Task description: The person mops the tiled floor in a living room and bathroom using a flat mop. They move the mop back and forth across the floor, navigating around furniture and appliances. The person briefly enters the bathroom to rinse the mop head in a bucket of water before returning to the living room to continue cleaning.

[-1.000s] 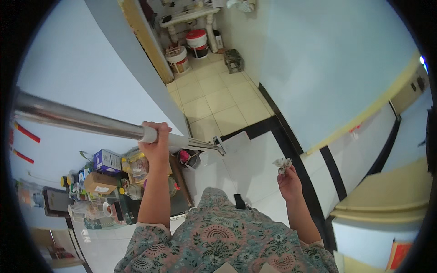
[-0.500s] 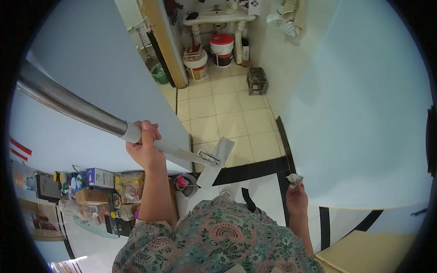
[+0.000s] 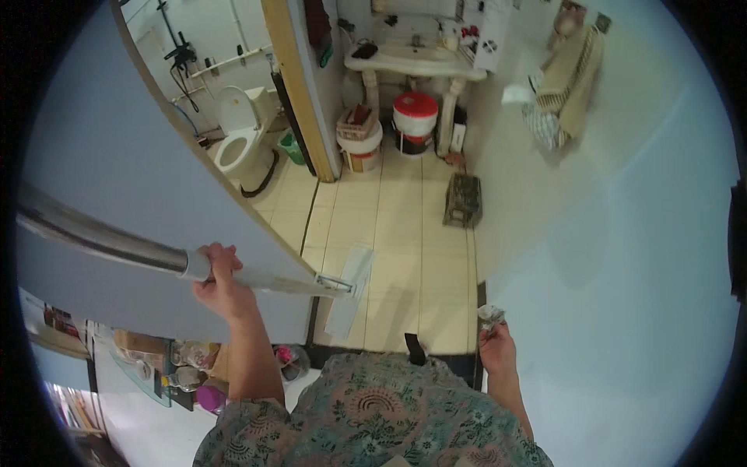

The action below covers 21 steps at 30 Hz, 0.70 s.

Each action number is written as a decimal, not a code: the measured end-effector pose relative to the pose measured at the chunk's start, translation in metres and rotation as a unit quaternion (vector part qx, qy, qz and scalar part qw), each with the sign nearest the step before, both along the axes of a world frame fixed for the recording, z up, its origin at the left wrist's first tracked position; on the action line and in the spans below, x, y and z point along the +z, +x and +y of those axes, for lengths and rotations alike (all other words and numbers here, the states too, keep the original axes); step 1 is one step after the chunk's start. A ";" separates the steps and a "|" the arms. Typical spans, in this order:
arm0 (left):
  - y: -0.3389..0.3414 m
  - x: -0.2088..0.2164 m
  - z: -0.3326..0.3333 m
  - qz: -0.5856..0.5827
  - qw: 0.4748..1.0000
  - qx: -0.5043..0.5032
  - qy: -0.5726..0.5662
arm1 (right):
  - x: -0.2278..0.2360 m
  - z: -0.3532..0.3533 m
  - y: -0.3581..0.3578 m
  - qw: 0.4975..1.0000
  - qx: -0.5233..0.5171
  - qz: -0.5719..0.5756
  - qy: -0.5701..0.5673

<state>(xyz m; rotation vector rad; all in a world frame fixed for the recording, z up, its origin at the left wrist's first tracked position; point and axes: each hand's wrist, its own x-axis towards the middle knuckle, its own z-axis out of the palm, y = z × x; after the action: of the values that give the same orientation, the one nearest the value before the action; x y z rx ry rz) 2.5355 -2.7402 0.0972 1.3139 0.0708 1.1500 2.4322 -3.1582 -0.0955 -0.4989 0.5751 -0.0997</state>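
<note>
My left hand is wrapped round the pole of a flat mop, just below its shiny metal part. The pole slants down to the right. Its long white mop head rests on cream floor tiles, beyond the dark threshold strip. Beside the pale right-hand wall, my right hand is closed on a crumpled, whitish wad that looks like used tissue. The patterned clothing on my body fills the lower middle.
A dark stool stands by the right wall, below hanging towels. Under the washbasin are a red-lidded bucket and a white bucket. A toilet and green bin are through the left doorway. Jars crowd a glass shelf.
I have moved forward toward the tiled room, and the toilet has come into view. The mop head has gone from the threshold onto the tiles. Both hands keep their holds.
</note>
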 end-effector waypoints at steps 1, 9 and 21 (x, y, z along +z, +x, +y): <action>0.010 -0.001 -0.005 -0.002 1.000 0.020 0.005 | 0.004 -0.007 0.031 1.000 0.025 0.004 -0.009; 0.094 0.007 -0.013 -0.007 0.993 0.116 0.027 | 0.024 0.006 0.242 0.982 0.180 0.041 -0.029; 0.303 -0.007 0.041 0.022 0.986 0.155 -0.052 | 0.015 0.088 0.489 0.958 0.285 0.024 -0.039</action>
<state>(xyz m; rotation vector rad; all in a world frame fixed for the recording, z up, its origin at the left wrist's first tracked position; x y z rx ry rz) 2.8382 -2.6988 0.0900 1.2634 0.3732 1.3603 2.9217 -3.0705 -0.0803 -0.7283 0.4566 0.4416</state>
